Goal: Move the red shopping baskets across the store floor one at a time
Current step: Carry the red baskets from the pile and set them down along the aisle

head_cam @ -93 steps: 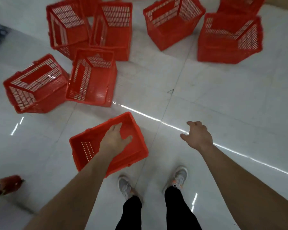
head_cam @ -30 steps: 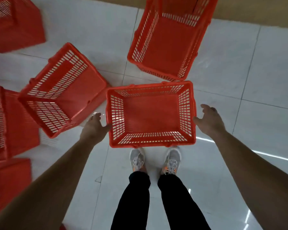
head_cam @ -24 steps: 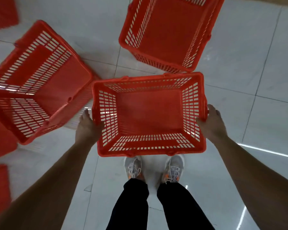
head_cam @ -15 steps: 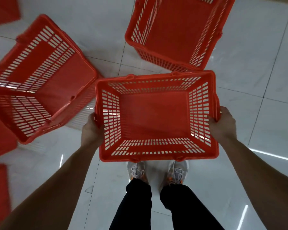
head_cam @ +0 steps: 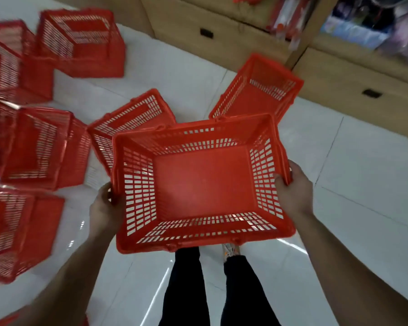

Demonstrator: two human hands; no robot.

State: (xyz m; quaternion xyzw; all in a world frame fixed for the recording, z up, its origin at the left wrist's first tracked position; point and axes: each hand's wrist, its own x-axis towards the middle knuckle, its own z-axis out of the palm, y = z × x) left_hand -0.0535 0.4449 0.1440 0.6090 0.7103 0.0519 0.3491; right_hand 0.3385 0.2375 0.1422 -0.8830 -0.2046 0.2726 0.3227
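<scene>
I hold one empty red shopping basket (head_cam: 199,182) upright in front of me, lifted off the white tiled floor. My left hand (head_cam: 104,208) grips its left rim and my right hand (head_cam: 292,187) grips its right rim. Just beyond it a second red basket (head_cam: 257,92) stands on the floor, and a third red basket (head_cam: 130,118) lies tilted behind the held one's far left corner. Several more red baskets (head_cam: 40,147) are scattered on the floor to the left.
A wooden shelf base (head_cam: 339,74) with drawers runs along the far right, with blurred goods on it. White tiled floor (head_cam: 363,184) shows on the right. My legs in black trousers (head_cam: 210,290) are below the basket.
Both hands closed on the basket's side rims and lifted it off the floor. My view has swung upward, showing the shelf base and more baskets on the left.
</scene>
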